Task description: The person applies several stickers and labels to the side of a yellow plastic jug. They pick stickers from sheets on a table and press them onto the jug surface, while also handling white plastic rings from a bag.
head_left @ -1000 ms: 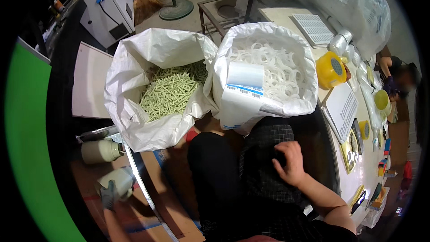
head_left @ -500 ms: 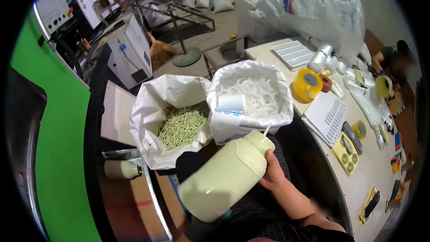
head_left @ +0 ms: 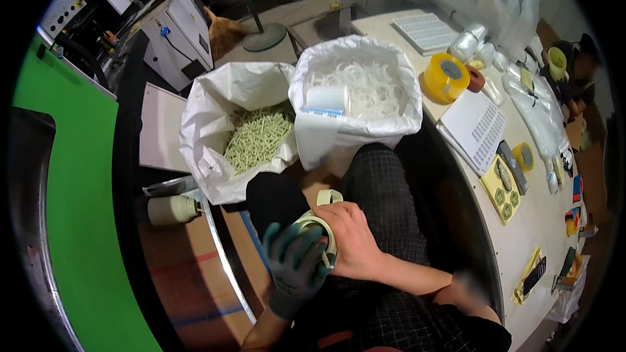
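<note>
A pale green plastic flask body (head_left: 306, 222) stands between my hands over my lap, its round mouth turned up toward me. A short pale stick (head_left: 327, 259) juts from its rim. My bare right hand (head_left: 349, 234) is wrapped round the flask, just below a pale green loop (head_left: 329, 196). Beside the mouth, on the left, my left hand (head_left: 292, 264) in a grey-green glove has its fingers apart; I cannot tell whether they touch the rim. The flask's lower part is hidden behind my hands.
Ahead stand a white sack (head_left: 195, 117) of pale green sticks and a white sack (head_left: 407, 120) of clear rings. A similar flask (head_left: 171, 210) lies at left. The table (head_left: 469, 254) at right bears tape rolls (head_left: 447, 78) and papers (head_left: 473, 130). Another person (head_left: 574, 81) works far right.
The flask has gone from lying slanted across my lap to mouth-up and closer in. My right hand shifted left with it; my gloved left hand has come up beside the mouth. The view tilted down.
</note>
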`<state>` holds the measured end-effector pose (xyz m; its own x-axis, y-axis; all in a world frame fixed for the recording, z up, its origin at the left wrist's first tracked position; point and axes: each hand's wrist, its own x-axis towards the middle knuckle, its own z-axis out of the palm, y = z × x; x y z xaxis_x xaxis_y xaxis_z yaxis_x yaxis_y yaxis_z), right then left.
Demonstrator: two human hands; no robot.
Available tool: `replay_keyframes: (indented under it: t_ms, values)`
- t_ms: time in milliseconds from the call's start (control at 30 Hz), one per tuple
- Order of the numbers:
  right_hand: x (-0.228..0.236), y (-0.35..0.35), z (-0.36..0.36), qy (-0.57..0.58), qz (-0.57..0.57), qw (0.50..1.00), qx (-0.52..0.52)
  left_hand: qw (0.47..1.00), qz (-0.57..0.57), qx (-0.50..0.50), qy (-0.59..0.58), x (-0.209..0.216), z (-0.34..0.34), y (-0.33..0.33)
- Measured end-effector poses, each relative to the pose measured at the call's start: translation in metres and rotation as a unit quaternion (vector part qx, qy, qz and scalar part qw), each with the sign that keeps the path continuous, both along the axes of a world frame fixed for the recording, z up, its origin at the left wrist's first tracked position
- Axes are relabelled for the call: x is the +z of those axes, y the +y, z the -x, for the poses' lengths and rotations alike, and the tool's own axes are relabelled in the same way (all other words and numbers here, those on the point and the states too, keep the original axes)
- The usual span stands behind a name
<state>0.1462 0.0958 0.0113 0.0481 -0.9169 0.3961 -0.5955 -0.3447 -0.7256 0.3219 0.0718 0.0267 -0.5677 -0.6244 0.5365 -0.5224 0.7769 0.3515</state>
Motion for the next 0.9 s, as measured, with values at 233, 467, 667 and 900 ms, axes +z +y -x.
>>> replay_keyframes:
  t_ms: [233,467,667,900]
  values:
    - [-0.004,0.000,-0.002,0.008,-0.026,1.000,0.007,0.996,-0.078,-0.006,-0.032,-0.006,0.000,0.002]
    - [0.001,-0.043,-0.008,-0.045,0.006,0.996,0.080,0.994,0.040,0.103,-0.009,0.002,-0.011,-0.017]
    - [0.023,-0.154,-0.030,-0.031,0.189,0.979,0.066,0.973,0.048,0.175,0.143,0.012,-0.016,-0.111]
    - [-0.020,-0.144,0.060,-0.028,0.099,0.991,-0.091,0.972,0.127,0.154,0.125,0.008,-0.015,-0.092]
